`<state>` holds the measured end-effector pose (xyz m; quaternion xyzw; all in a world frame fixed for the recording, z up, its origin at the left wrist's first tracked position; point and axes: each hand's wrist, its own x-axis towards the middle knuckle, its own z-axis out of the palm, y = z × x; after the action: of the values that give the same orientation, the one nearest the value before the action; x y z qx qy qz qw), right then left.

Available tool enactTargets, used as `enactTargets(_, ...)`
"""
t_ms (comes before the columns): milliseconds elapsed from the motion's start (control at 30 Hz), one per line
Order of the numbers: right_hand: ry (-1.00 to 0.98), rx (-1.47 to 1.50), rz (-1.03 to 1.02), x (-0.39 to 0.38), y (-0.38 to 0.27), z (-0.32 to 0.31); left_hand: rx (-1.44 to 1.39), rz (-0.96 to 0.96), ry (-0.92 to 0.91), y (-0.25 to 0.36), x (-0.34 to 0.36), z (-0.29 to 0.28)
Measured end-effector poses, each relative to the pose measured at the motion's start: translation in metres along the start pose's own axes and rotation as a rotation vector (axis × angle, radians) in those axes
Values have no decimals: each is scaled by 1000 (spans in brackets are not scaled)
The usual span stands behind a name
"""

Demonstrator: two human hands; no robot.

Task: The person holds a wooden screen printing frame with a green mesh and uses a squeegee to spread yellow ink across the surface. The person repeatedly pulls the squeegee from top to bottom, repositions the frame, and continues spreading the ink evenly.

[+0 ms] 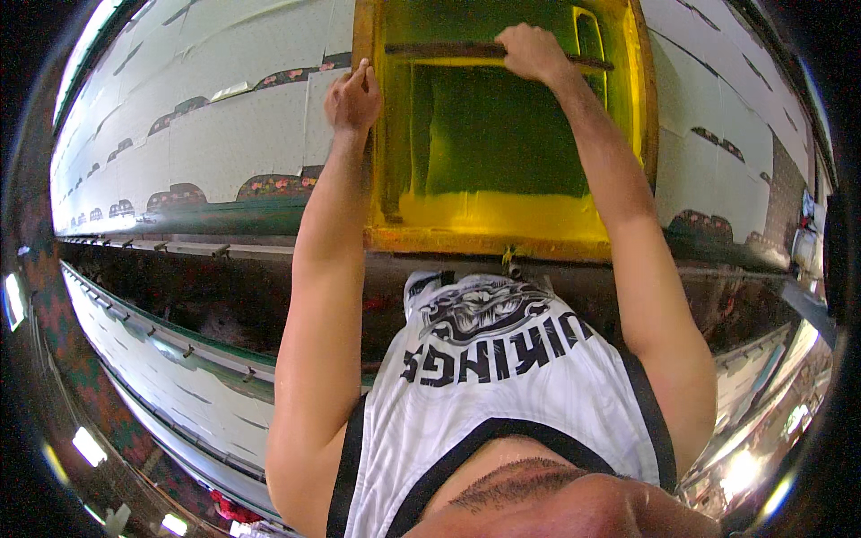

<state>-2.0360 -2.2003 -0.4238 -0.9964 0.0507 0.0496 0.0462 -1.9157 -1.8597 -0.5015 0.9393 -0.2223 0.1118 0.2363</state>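
Note:
A screen-printing frame (649,117) lies on the long table in front of me, its wooden sides stained yellow. Inside it is a dark green mesh (511,134) with wet-looking yellow ink (502,211) along the near end. A long dark squeegee (439,51) spans the mesh near the far end. My right hand (535,54) is closed over the squeegee, right of its middle. My left hand (352,99) is closed at the frame's left side, thumb up against the wooden edge; its fingertips are partly hidden.
White fabric (224,134) printed with dark floral patches covers the table on both sides of the frame. A metal rail (215,253) with small stops runs along the near edge. Behind me stands another long table (197,377) with pale fabric.

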Motion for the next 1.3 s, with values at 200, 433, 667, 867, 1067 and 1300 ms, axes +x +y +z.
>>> enactTargets(200,-58,68,39,-181,-91,18,35,-6,-27,3,-1,2)
enactTargets(433,1,166,116,-285,-160,31,4,45,-23,-8,-4,13)
enactTargets(667,-169,185,157,-269,-145,-1,30,-23,-135,10,1,-6)
enactTargets(867,-218,202,98,-302,-159,13,71,-72,-118,8,-8,12)
enactTargets(1067,-27,542,-24,-357,-127,18,134,-27,-58,12,-5,10)
enactTargets(1300,394,350,615,-394,64,33,231,-49,-99,24,-8,2)
